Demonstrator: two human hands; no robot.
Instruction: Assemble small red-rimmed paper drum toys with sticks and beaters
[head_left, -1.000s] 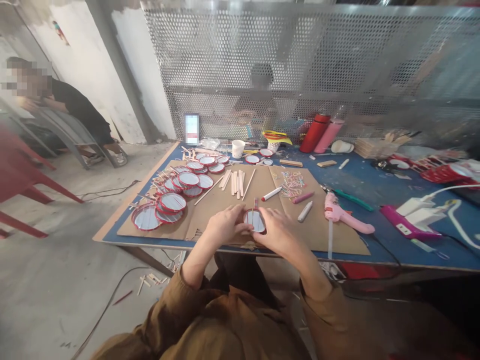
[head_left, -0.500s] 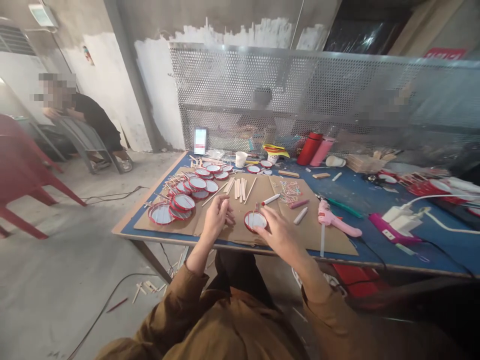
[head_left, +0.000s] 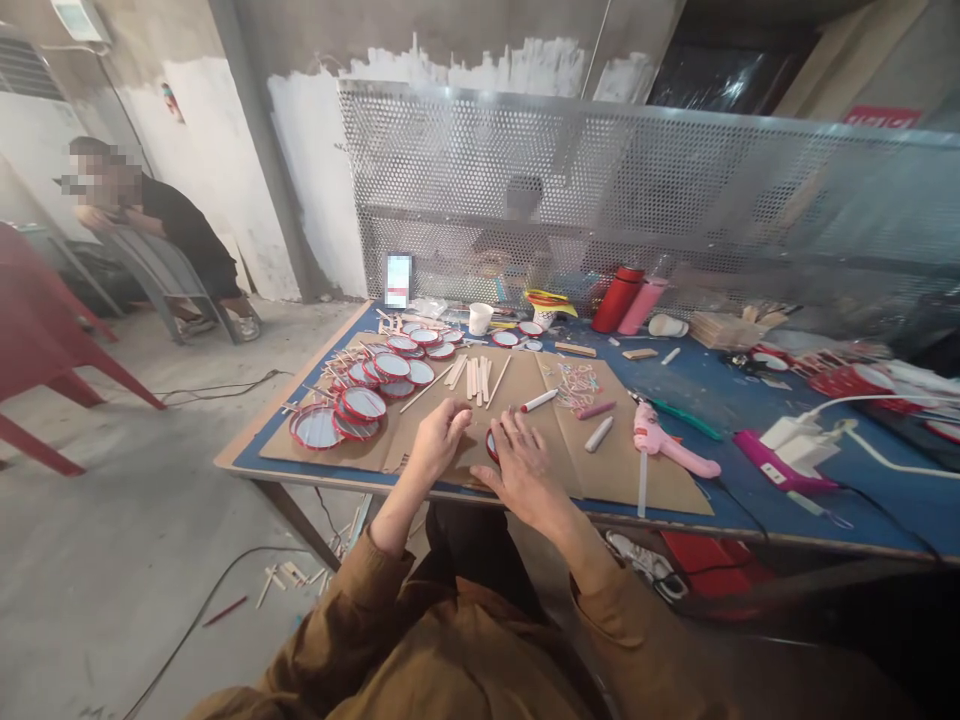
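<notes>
My right hand (head_left: 521, 462) lies palm down with its fingers stretched out over a small round disc with a red rim (head_left: 492, 446). Most of that disc is hidden beneath the fingers; only its left edge shows. To its left, my left hand (head_left: 442, 440) is held above the cardboard (head_left: 397, 452), thumb and fingers curled together. Whatever may be inside those fingers is hidden. Several flat wooden sticks (head_left: 477, 380) lie just beyond the hands. A red-and-white marker (head_left: 540, 400) rests past my right fingertips. More red-rimmed discs (head_left: 364, 404) with sticks attached are piled at the left.
Right of the cardboard lie a pink glue gun (head_left: 660, 445) and a purple power strip (head_left: 780, 465) with cords. A white cup (head_left: 481, 319), a red bottle (head_left: 619, 299) and a phone (head_left: 397, 281) stand along the back, before a perforated metal screen (head_left: 465, 150). A person (head_left: 176, 225) sits at left.
My right hand has gone from gripping the disc's edge to lying flat over it. My left hand's fingers have curled closer together, in nearly the same spot.
</notes>
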